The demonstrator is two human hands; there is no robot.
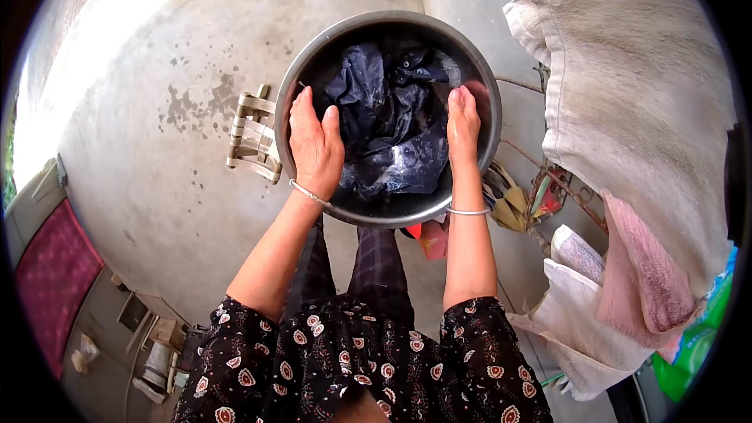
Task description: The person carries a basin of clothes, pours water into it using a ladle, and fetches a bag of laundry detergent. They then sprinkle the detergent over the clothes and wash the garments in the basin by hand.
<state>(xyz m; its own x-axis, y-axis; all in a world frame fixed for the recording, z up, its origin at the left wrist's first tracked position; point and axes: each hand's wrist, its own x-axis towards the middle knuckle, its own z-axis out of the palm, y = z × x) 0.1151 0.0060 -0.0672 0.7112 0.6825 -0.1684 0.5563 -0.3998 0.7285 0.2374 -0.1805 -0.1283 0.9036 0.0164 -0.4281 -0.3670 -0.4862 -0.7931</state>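
Note:
A large grey metal basin (479, 78) sits in front of my legs, holding bunched dark navy cloth (399, 160). The fabric looks wet, with pale suds or glare along its lower part and foam near the upper right wall. Over the basin's left side is my left hand (316, 143), its thumb apart from the fingers and nothing visible in it. Opposite, my right hand (464, 125) is just inside the right rim, at the cloth's edge, fingers stretched forward. I cannot tell whether either palm touches the basin's wall.
A small wooden stool (254, 135) stands left of the basin on the concrete floor (141, 211), near wet patches. To the right hang a large beige cloth (634, 86) and a pink towel (646, 274), by a rusty metal rack (576, 197). Clutter (160, 352) lies at lower left.

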